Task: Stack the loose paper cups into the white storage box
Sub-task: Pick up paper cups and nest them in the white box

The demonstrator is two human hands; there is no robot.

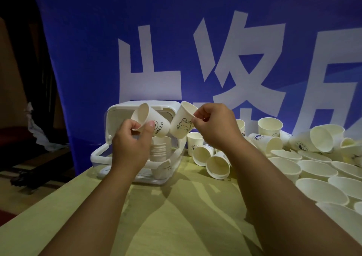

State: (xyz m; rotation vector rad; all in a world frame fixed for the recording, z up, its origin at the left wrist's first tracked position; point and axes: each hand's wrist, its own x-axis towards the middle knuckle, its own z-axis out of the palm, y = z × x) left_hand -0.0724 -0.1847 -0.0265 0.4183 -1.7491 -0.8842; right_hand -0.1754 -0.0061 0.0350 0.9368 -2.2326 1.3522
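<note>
Blue banner with big white characters fills the back (top cut off). Pale wooden table in front, soft shadows across it. Room dim at left: crumpled white sheet near banner's left edge, dark floor below.

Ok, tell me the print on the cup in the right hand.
Cup: outlined cartoon animal; head view.

Dimly lit event or exhibition space, probably a stand or reception point. A large blue banner printed with big white Chinese characters hangs directly behind a pale wooden table. Many disposable paper cups lie heaped on the table.
</note>
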